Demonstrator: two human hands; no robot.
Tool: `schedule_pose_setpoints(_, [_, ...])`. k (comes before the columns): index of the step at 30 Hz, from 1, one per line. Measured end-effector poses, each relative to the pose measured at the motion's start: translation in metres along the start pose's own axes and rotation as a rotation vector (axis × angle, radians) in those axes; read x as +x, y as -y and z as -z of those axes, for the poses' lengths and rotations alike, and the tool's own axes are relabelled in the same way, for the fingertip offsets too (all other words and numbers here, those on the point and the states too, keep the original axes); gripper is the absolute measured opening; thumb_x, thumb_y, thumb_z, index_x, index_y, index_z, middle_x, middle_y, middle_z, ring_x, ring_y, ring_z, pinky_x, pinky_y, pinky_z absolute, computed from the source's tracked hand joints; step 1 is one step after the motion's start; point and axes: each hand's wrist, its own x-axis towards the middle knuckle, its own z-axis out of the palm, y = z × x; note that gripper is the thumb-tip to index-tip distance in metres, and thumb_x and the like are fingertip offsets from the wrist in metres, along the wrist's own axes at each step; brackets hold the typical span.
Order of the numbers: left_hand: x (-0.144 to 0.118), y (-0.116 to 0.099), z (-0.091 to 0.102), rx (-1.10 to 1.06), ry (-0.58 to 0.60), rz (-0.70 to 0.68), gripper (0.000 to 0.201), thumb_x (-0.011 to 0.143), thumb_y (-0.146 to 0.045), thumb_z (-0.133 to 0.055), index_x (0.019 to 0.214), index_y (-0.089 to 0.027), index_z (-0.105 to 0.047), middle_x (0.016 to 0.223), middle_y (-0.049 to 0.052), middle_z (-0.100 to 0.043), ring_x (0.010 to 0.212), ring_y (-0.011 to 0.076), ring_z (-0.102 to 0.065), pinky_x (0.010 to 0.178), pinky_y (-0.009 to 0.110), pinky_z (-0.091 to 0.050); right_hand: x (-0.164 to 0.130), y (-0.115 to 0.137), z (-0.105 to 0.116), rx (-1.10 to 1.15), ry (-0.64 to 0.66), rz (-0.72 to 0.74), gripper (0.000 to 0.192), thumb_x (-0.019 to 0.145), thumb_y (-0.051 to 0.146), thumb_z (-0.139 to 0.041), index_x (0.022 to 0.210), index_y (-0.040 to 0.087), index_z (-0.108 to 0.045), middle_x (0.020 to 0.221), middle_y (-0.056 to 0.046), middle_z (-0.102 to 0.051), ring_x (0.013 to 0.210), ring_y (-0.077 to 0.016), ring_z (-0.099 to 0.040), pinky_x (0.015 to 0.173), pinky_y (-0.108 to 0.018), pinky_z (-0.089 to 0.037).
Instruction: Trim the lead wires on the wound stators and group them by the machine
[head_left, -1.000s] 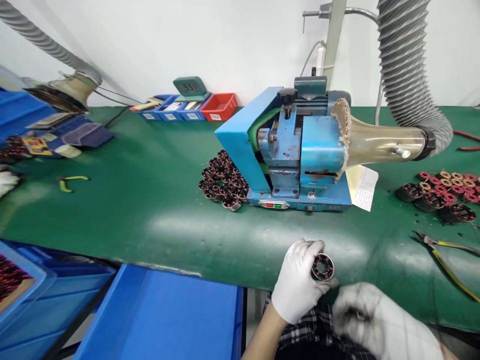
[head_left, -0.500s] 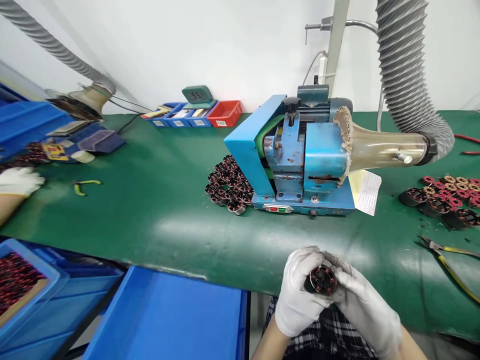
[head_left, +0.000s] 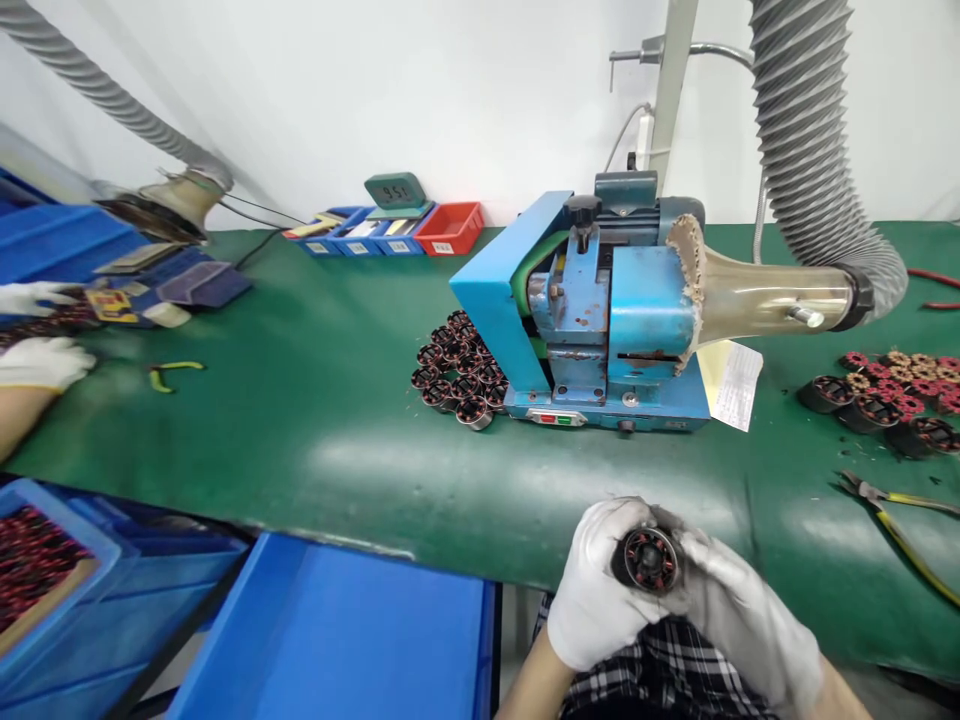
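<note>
Close to my body, just past the table's front edge, I hold a round motor stator [head_left: 651,560] with dark copper windings inside its ring. My left hand [head_left: 604,590], in a white glove, wraps round its left side. Gloved too, with grey-stained fingers, my right hand [head_left: 739,605] grips the stator from the right. The open face of the ring points up toward me; the fingers cover much of its outer wall. Several similar wound stators [head_left: 459,370] stand clustered at the left foot of the blue belt-driven machine [head_left: 577,320].
Cutting pliers [head_left: 892,510] lie at the right, below more stators [head_left: 870,408] and red and tan wound cores [head_left: 911,378]. A suction hose [head_left: 814,140] meets the machine. A blue bin [head_left: 337,630] sits front left. A co-worker's gloved hands [head_left: 45,362] are far left.
The stator has turned slightly in my hands and moved a little right, its face now showing more. My right hand shifted right. A co-worker's second hand has appeared at far left.
</note>
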Motion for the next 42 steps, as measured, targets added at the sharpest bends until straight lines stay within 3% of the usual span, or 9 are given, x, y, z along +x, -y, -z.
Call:
schedule_pose_setpoints(3, [0.003, -0.004, -0.002, 0.019, -0.007, 0.134, 0.050, 0.052, -0.027, -0.078, 0.096, -0.021, -0.053, 0.090, 0.002, -0.061, 0.080, 0.0210, -0.059, 0.076, 0.037, -0.051, 0.002, 0.009, 0.016, -0.176, -0.180, -0.012, 0.028, 0.079, 0.035, -0.060, 0.101, 0.019, -0.063, 0.095, -0.011, -0.071, 0.086, -0.0250, -0.068, 0.077, -0.039, -0.055])
schedule_pose_setpoints(5, [0.006, -0.006, -0.002, 0.042, 0.013, 0.174, 0.047, 0.052, -0.026, -0.076, 0.092, -0.021, -0.052, 0.086, 0.001, -0.060, 0.078, 0.0206, -0.057, 0.074, 0.036, -0.050, 0.003, 0.013, 0.023, -0.384, -0.252, 0.116, 0.017, 0.072, 0.032, -0.066, 0.085, 0.021, -0.067, 0.089, -0.008, -0.070, 0.084, -0.0242, -0.066, 0.079, -0.037, -0.053])
schedule_pose_setpoints(8, [0.006, -0.006, -0.003, 0.090, 0.102, 0.177, 0.036, 0.059, -0.027, -0.069, 0.090, -0.022, -0.051, 0.083, 0.001, -0.060, 0.077, 0.0210, -0.056, 0.076, 0.036, -0.048, 0.003, 0.017, 0.018, -0.624, -0.071, 0.293, 0.009, 0.074, 0.026, -0.063, 0.081, 0.023, -0.068, 0.089, -0.006, -0.066, 0.085, -0.0220, -0.063, 0.078, -0.035, -0.050])
schedule_pose_setpoints(13, [0.002, 0.000, -0.006, 0.134, 0.078, 0.050, 0.051, 0.060, -0.014, -0.057, 0.110, -0.021, -0.049, 0.098, 0.006, -0.062, 0.091, 0.0243, -0.058, 0.085, 0.042, -0.046, 0.005, 0.017, -0.001, -0.946, 0.074, 0.262, 0.013, 0.075, 0.019, -0.060, 0.081, 0.024, -0.070, 0.091, -0.006, -0.064, 0.085, -0.0238, -0.058, 0.076, -0.039, -0.046])
schedule_pose_setpoints(17, [0.004, -0.003, -0.007, 0.163, 0.069, 0.057, 0.049, 0.060, -0.018, -0.064, 0.107, -0.020, -0.050, 0.093, 0.005, -0.063, 0.087, 0.0243, -0.059, 0.079, 0.040, -0.049, 0.015, 0.018, 0.007, -0.759, 0.046, 0.195, 0.014, 0.074, 0.019, -0.054, 0.065, 0.022, -0.065, 0.077, -0.004, -0.063, 0.075, -0.0209, -0.058, 0.070, -0.034, -0.045])
schedule_pose_setpoints(20, [0.008, -0.007, -0.007, 0.178, 0.107, 0.093, 0.048, 0.058, -0.027, -0.074, 0.101, -0.022, -0.052, 0.090, 0.003, -0.062, 0.083, 0.0241, -0.059, 0.075, 0.039, -0.049, 0.026, 0.018, 0.023, -0.484, -0.111, 0.094, 0.015, 0.073, 0.028, -0.058, 0.059, 0.021, -0.060, 0.068, -0.002, -0.062, 0.068, -0.0189, -0.058, 0.066, -0.030, -0.046])
schedule_pose_setpoints(30, [0.006, 0.005, -0.017, 0.228, 0.111, 0.088, 0.067, 0.054, -0.027, -0.080, 0.112, -0.020, -0.047, 0.099, 0.006, -0.061, 0.094, 0.0268, -0.057, 0.087, 0.045, -0.045, 0.039, 0.006, 0.035, -0.198, -0.335, -0.002, 0.032, 0.076, 0.048, -0.059, 0.084, 0.017, -0.064, 0.079, -0.005, -0.067, 0.072, -0.0189, -0.059, 0.070, -0.030, -0.047])
schedule_pose_setpoints(36, [0.006, 0.003, -0.015, 0.216, 0.116, 0.070, 0.067, 0.056, -0.022, -0.077, 0.116, -0.019, -0.045, 0.103, 0.008, -0.060, 0.099, 0.0287, -0.056, 0.089, 0.047, -0.045, 0.028, 0.012, 0.039, -0.112, -0.206, -0.054, 0.043, 0.079, 0.052, -0.056, 0.097, 0.013, -0.062, 0.077, -0.007, -0.067, 0.065, -0.0172, -0.059, 0.063, -0.030, -0.049])
schedule_pose_setpoints(42, [0.010, -0.002, -0.007, 0.151, 0.212, 0.171, 0.068, 0.055, -0.019, -0.075, 0.117, -0.021, -0.049, 0.114, 0.008, -0.060, 0.106, 0.0292, -0.055, 0.094, 0.046, -0.046, 0.022, 0.013, 0.021, -0.186, -0.192, -0.104, 0.024, 0.063, 0.039, -0.068, 0.075, 0.018, -0.066, 0.080, -0.007, -0.072, 0.080, -0.0239, -0.066, 0.077, -0.034, -0.051])
